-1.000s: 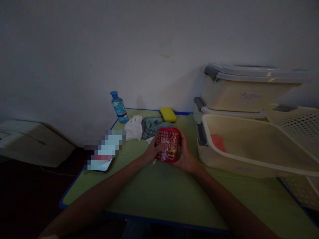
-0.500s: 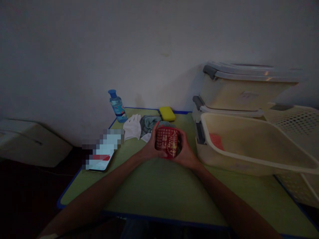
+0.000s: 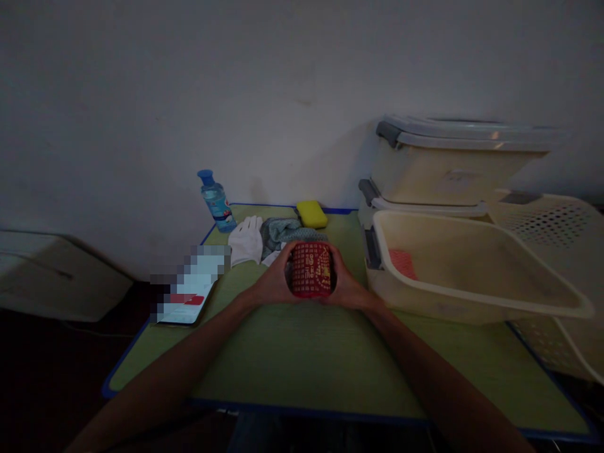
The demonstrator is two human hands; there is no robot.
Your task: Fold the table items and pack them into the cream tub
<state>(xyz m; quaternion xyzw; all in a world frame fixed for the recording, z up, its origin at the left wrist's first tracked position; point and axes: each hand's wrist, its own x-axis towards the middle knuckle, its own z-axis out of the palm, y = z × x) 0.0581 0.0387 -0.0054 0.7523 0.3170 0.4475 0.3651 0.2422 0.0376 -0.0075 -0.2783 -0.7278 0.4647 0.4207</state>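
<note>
Fingers of both hands (image 3: 276, 277) (image 3: 347, 283) curve around the red patterned container (image 3: 312, 270), clasping its sides

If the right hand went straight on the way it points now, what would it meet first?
The red container it already holds. Past that, the right hand would probably reach the bunched grey cloth, though depth is unclear.

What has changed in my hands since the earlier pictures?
The red container has turned slightly, its large characters now plainer; the left hand's thumb has slid down off its front. Nothing was let go: the right hand still holds too. Bottle and open tub stayed put.
</note>
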